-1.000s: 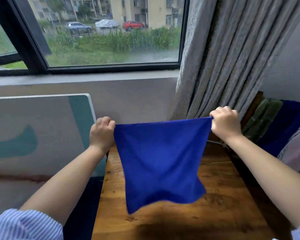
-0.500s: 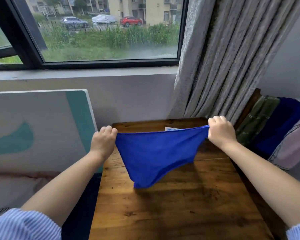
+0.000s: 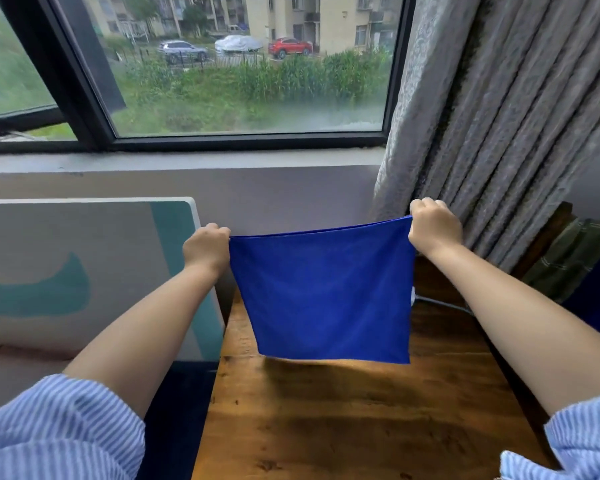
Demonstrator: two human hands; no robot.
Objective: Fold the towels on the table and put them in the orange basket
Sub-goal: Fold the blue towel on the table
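Note:
A blue towel point(image 3: 323, 296) hangs flat in the air above the wooden table point(image 3: 354, 417). My left hand point(image 3: 205, 249) grips its top left corner. My right hand point(image 3: 433, 226) grips the top right corner, a little higher. The top edge is stretched taut between both fists, and the bottom edge hangs straight just above the tabletop. The orange basket is not in view.
A grey and teal board point(image 3: 84, 275) leans against the wall left of the table. Grey curtains point(image 3: 499, 116) hang behind my right hand. More towels, green point(image 3: 572, 258) and dark blue, are draped over something at the right edge.
Half a second ago the towel was lowered and slack near the tabletop. Both hands have lifted it again, and it now hangs flat and smooth.

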